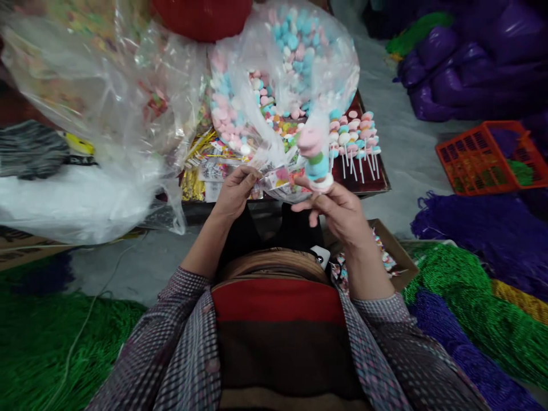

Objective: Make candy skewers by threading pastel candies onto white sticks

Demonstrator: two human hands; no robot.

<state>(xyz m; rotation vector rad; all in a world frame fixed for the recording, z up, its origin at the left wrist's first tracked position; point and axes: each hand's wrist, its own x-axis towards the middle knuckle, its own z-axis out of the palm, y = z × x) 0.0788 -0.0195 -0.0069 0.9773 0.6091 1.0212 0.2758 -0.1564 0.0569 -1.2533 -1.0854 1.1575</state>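
Note:
My left hand [240, 187] pinches the edge of a small clear printed bag [277, 178] between thumb and fingers. In my right hand [338, 210] is a marshmallow skewer [315, 162], held upright from below, with pink, green, blue and white pieces stacked on it. Its stick is mostly hidden by my fingers, and the skewer is slightly blurred. It stands just right of the bag. Behind it, finished-looking marshmallow skewers [357, 137] on white sticks lie in a pile at the table's right edge.
A large clear sack of pastel marshmallows [295, 51] covers the back of the table [377, 185]. Wrappers and gold ties [197, 180] lie left. A cardboard box [400, 268] with wrapped sweets stands low right, near an orange crate [454, 162]. Green strands [458, 279] cover the floor.

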